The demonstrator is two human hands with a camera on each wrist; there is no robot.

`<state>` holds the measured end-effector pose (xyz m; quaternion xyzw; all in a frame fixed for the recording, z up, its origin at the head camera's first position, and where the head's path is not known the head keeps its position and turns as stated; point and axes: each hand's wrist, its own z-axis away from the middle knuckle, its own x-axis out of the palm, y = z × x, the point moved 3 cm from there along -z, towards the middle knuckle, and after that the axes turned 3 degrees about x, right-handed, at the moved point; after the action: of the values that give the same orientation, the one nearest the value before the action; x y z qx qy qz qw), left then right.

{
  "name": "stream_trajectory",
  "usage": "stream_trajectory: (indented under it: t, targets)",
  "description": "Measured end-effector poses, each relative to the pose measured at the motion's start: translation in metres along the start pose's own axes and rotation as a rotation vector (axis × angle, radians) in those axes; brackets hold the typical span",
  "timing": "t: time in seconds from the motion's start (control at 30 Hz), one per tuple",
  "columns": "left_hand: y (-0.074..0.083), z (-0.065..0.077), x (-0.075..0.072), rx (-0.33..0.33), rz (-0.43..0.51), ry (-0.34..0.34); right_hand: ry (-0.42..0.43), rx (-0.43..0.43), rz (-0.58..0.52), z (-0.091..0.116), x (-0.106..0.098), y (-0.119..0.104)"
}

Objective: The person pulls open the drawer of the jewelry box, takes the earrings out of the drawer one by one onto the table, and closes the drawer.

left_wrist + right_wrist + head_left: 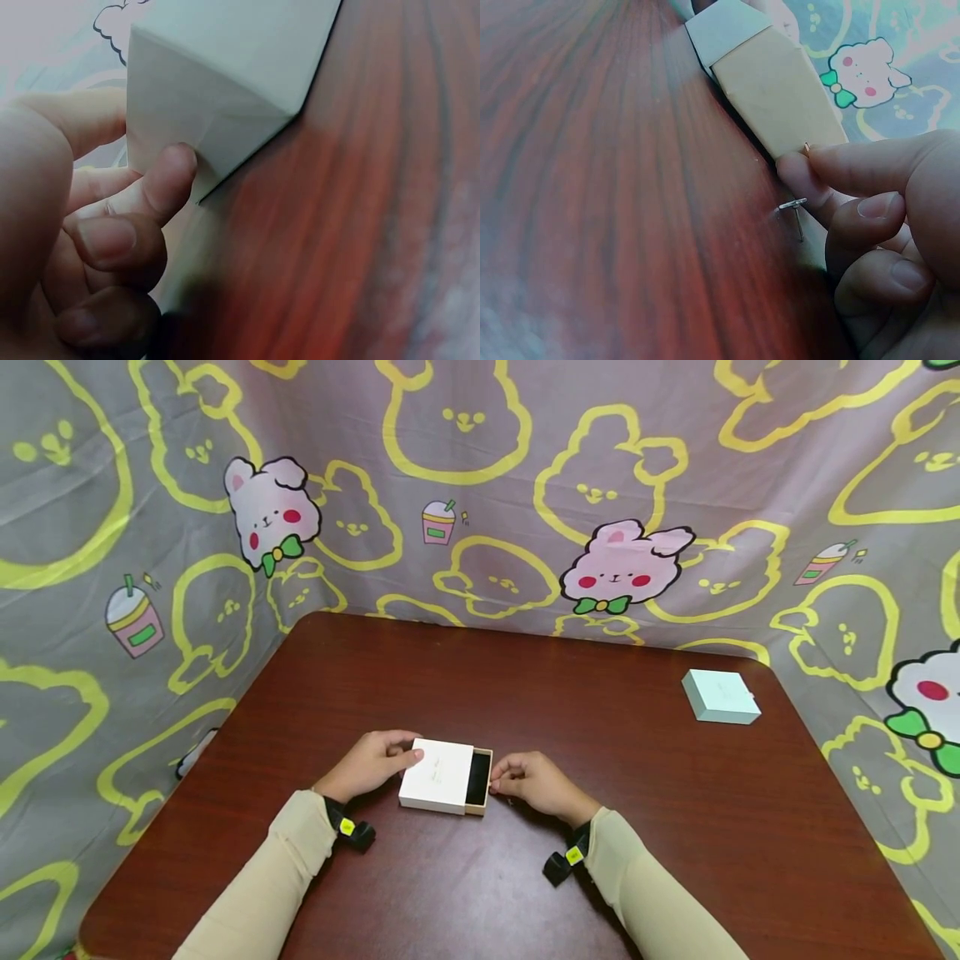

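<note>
1. My left hand (367, 766) grips the white sleeve (433, 777) on the surface (750, 827); my right hand (543, 783) pinches the drawer (477, 781) at its end.
2. I'd judge it part-done: drawer partly out, the rest inside the sleeve.
3. A metal pin (793, 203) lies outside.

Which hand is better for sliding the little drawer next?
Probably the right hand: its grip pinches at the outer end of the drawer. The left hand holds the white cover at the opposite end, so it seems better for steadying.

Right hand (877, 221) at tan drawer (780, 97)
</note>
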<state>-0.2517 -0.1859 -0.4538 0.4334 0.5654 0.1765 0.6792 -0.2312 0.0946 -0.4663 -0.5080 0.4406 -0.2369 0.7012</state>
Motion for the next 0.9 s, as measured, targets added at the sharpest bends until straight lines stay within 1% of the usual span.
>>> stream_trajectory:
  t: [0.23, 0.4, 0.77, 0.9]
  targets:
    - [0.0011, 0.0000, 0.0011, -0.001, -0.006, 0.000, 0.000, -0.004, 0.002, 0.0000, 0.0004, 0.0002]
    - [0.0025, -0.0004, 0.0017, 0.014, -0.022, 0.003, 0.001, 0.000, 0.004, 0.0001, -0.0003, -0.0010]
    - [0.0052, 0.0000, 0.0043, 0.035, -0.021, 0.008, 0.010, 0.016, -0.019, -0.0011, 0.0015, 0.0012]
    - [0.0047, -0.0014, 0.0062, 0.046, -0.026, 0.006, 0.016, 0.018, -0.006, 0.0007, 0.0019, -0.0045]
